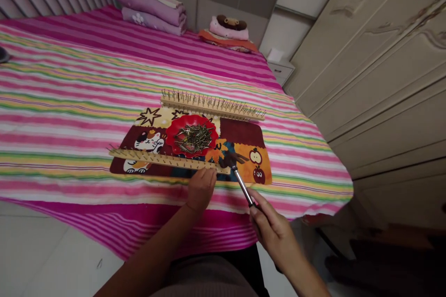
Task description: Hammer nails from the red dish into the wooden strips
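Observation:
In my right hand (273, 229) is a hammer (242, 186), gripped by its dark handle. Its dark, blurred head hovers over the right end of the near wooden strip (170, 160), which has rows of nails standing along it. My left hand (202, 188) is closed at the near edge of that strip, just left of the hammer head. Whatever its fingertips pinch is hidden. Beyond the strip, a red scalloped bowl (169, 137) holds many loose nails (197, 137).
A second wooden strip (212, 107), bristling with nails, lies behind the bowl. Underneath is a patterned mat (240, 131) with a cat and apples, on a striped bed cover (69, 116). Folded bedding (151, 9) is at the back; a wardrobe (376, 65) stands right.

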The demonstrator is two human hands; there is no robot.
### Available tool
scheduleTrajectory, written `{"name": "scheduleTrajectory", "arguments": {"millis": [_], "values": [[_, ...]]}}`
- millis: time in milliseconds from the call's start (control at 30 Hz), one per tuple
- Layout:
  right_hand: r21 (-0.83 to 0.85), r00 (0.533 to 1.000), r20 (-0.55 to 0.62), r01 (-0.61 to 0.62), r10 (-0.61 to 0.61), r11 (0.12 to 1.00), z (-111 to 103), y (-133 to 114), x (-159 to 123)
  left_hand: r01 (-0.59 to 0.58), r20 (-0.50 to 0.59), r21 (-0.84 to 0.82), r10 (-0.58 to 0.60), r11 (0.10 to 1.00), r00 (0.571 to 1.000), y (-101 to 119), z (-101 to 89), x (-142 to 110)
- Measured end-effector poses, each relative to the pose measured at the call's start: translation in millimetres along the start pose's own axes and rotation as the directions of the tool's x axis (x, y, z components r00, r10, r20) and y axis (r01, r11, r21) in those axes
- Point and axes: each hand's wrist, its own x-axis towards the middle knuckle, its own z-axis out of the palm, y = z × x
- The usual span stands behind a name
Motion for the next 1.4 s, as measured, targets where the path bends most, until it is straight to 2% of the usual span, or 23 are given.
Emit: {"name": "scheduleTrajectory", "arguments": {"millis": [167,367,567,633,800,867,933,1067,1133,1233,1333,1400], "values": [[-0.109,0.994,0.076,0.086,-0.078,0.990,4.9,-1.8,-0.2,0.032,0.032,0.043,-0.034,0.999,0.999,0.8,0.1,-1.5],[-0.154,0.982,0.138,0.151,-0.130,0.976,7.8,5.1,3.2,0.018,-0.011,0.070,-0.017,0.997,1.000,1.3,0.4,-1.2],[-0.252,0.961,-0.009,0.264,-0.275,0.931,4.9,-1.6,-4.5,0.009,-0.026,0.044,-0.008,0.999,1.000,1.2,1.9,-1.4],[-0.282,0.947,-0.024,0.302,-0.321,0.911,5.7,0.8,-5.1,0.012,-0.016,0.051,-0.011,0.999,1.000,0.9,2.1,-1.9],[-0.287,0.939,0.103,0.344,-0.328,0.894,8.4,8.0,-2.2,0.009,0.029,0.103,-0.012,0.995,1.000,0.0,3.8,-4.0],[-0.334,0.945,0.045,0.320,-0.324,0.887,5.2,8.4,0.9,0.020,0.048,0.095,-0.025,0.995,0.999,0.0,5.1,-5.0],[-0.387,0.944,-0.066,0.275,-0.324,0.880,-1.0,11.2,9.7,0.026,0.052,0.100,-0.032,0.995,0.998,0.2,6.4,-5.8],[-0.456,0.928,-0.273,0.107,-0.254,0.883,-17.7,35.8,51.8,0.035,0.025,0.094,-0.037,0.995,0.999,-0.5,6.7,-6.1],[-0.499,0.936,-0.298,0.016,-0.189,0.867,-25.0,55.2,79.2,0.028,0.021,0.066,-0.030,0.997,0.999,-1.7,5.4,-6.2],[-0.605,0.941,-0.317,-0.102,-0.122,0.790,-30.3,82.2,112.9,0.010,0.003,0.006,-0.010,1.000,1.000,-2.5,1.2,-7.9],[-0.690,0.947,-0.321,-0.223,-0.014,0.689,-27.3,97.6,128.4,0.019,-0.014,-0.086,-0.020,0.996,1.000,-1.6,-7.9,-10.9],[-0.719,0.946,-0.322,-0.272,0.039,0.639,-23.3,101.0,130.2,0.034,0.018,-0.161,-0.031,0.986,0.999,-3.6,-18.9,-9.8]]}}
